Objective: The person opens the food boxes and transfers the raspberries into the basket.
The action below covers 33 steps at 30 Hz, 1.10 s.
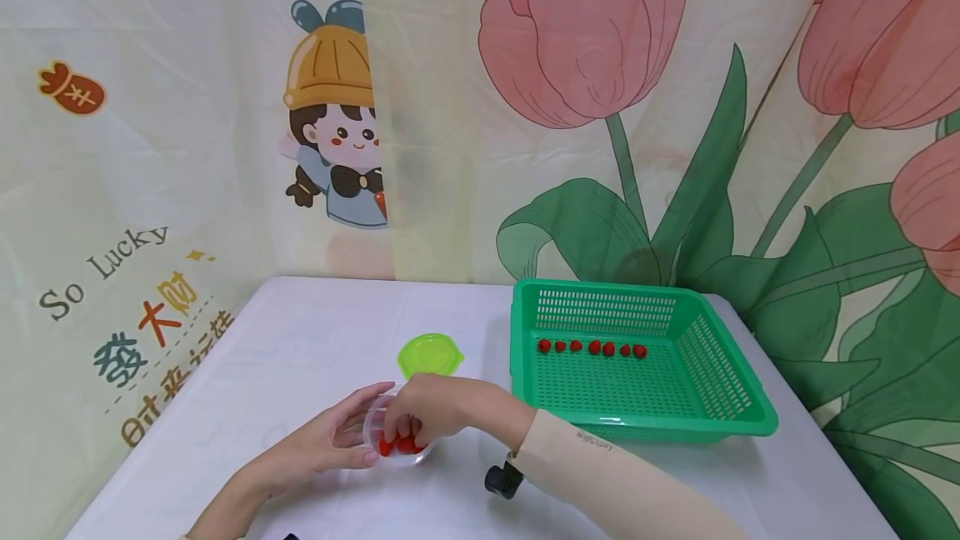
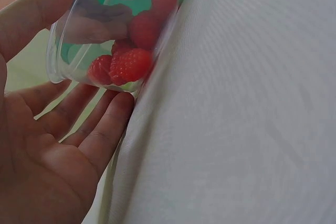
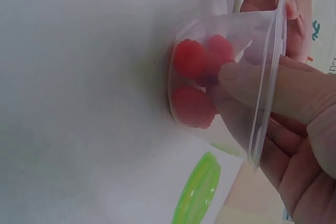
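White counter [image 1: 330, 323], tulip-print backdrop [image 1: 465, 148] behind its far edge. Left hand [image 1: 330, 442] grips clear tub [image 2: 84, 56] between left edge and green basket [image 1: 622, 390] near far-right corner; right hand [image 1: 427, 407] inside at red berries [image 2: 131, 66], pinch unclear.

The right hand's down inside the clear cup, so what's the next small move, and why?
I'd probably lift the right hand slowly up out of the clear cup: it already reaches down to the raspberries, and the left hand supports the cup's side, so tipping seems unlikely.

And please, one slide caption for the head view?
Left hand holds a clear cup while the right hand reaches among red berries inside; green basket nearby.
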Each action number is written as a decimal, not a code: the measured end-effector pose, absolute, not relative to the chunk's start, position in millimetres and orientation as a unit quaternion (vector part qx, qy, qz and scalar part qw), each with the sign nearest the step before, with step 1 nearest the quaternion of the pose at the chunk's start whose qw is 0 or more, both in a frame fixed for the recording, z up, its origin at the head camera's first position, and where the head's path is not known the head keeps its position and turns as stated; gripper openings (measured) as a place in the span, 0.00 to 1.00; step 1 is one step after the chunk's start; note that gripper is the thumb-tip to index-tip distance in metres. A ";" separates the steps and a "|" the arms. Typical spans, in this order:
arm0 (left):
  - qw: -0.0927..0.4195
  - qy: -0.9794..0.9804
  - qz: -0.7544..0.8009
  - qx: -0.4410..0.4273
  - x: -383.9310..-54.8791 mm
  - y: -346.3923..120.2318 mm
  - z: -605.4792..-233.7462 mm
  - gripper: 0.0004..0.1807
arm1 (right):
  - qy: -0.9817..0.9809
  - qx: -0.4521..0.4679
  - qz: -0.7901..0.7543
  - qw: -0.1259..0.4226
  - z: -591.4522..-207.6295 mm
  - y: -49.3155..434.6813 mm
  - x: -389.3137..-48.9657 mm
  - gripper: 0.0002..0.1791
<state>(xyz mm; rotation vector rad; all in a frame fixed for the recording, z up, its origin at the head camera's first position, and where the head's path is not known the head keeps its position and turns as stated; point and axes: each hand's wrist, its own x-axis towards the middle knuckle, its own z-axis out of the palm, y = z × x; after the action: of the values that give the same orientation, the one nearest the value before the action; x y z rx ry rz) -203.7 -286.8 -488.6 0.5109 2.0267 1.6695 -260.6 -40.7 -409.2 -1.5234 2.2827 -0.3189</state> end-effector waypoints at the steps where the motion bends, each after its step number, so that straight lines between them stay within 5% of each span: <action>1: 0.231 0.736 0.608 0.187 -203.7 -286.7 -488.6 0.47 | 0.810 -0.542 -0.114 0.190 -409.1 -41.2 -260.2 0.17; 33: 0.228 0.725 0.613 0.217 -206.2 -287.8 -493.2 0.47 | 0.809 -0.553 -0.064 0.190 -418.3 -51.8 -259.7 0.14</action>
<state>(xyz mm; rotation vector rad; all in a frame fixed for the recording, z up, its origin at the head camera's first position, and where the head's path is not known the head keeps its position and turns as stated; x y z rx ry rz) -206.2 -287.8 -493.2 0.5977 1.9957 1.6893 -259.7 -51.8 -418.3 -1.5540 2.2719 -0.1806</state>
